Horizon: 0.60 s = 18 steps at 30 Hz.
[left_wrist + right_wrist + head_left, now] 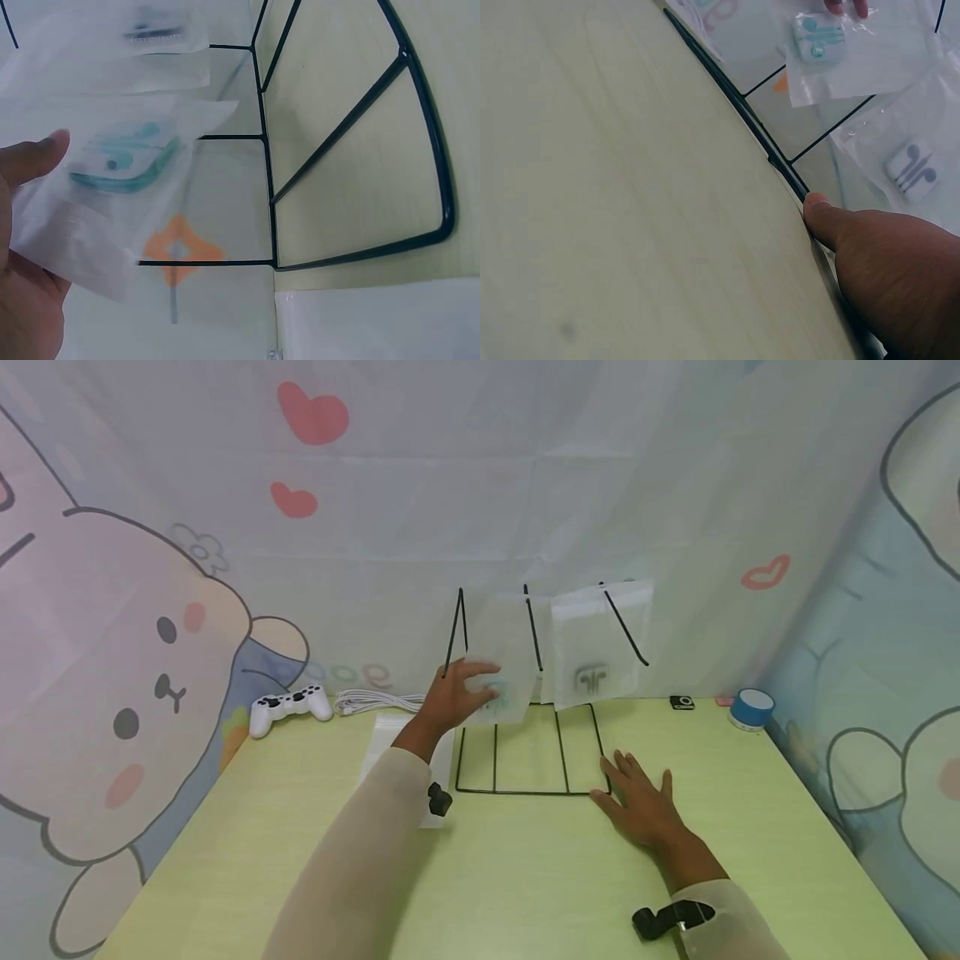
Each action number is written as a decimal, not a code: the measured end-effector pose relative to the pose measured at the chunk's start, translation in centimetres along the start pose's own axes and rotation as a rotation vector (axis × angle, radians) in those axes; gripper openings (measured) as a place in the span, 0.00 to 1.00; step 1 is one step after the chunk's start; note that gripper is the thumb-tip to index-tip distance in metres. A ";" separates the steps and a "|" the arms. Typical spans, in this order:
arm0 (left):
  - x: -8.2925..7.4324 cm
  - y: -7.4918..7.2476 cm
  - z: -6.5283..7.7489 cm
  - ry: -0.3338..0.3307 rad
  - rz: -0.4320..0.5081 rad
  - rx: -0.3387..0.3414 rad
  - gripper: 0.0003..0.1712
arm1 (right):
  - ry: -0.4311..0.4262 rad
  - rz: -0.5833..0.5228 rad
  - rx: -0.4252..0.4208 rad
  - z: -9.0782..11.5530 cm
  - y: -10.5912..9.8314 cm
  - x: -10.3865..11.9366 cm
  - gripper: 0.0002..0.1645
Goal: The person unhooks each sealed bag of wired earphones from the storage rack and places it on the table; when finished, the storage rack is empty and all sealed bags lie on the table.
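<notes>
Rack's 9 o'clock: L hand touching pouch, fingers apart, pinch unclear. 4 o'clock: R hand resting, fingers spread. Sideways tug's poss. risking tip-over.

left hand cropped by its wrist view's edge; bagged teal earphones blurred in the head view.

Now the left-wrist feed, and I've got print: small dark capitals on the earphone pack in the upper bag. I read QUALITY; the word before it is blurry, seemingly ending in EST. Over to the head view: rounded outline characters on the wall cloth, o-like rings, then what looks like an e.
</notes>
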<state>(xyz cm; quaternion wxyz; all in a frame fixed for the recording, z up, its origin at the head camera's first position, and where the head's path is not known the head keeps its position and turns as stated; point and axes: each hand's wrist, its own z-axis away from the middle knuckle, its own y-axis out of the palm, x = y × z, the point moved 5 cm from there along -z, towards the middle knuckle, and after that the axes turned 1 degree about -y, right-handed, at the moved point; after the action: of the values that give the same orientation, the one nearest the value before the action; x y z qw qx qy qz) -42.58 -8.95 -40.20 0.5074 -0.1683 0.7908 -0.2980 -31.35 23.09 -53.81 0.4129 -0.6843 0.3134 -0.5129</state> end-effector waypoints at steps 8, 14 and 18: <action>-0.9 -0.8 1.0 0.018 -0.054 -0.064 0.23 | -0.001 0.008 -0.007 0.0 -0.2 0.0 0.44; -1.7 -1.2 1.8 0.174 -0.121 -0.130 0.22 | -0.001 0.005 -0.005 0.1 -0.2 0.3 0.44; -2.2 -1.4 2.6 0.239 -0.149 -0.160 0.21 | -0.003 0.008 -0.006 0.1 -0.3 0.4 0.44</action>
<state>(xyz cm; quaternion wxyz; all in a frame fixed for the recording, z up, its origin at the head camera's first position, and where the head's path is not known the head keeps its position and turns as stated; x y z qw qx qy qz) -39.36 -9.55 -38.48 0.3712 -0.2298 0.8520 -0.2890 -31.09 22.89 -53.40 0.4134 -0.6850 0.3171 -0.5093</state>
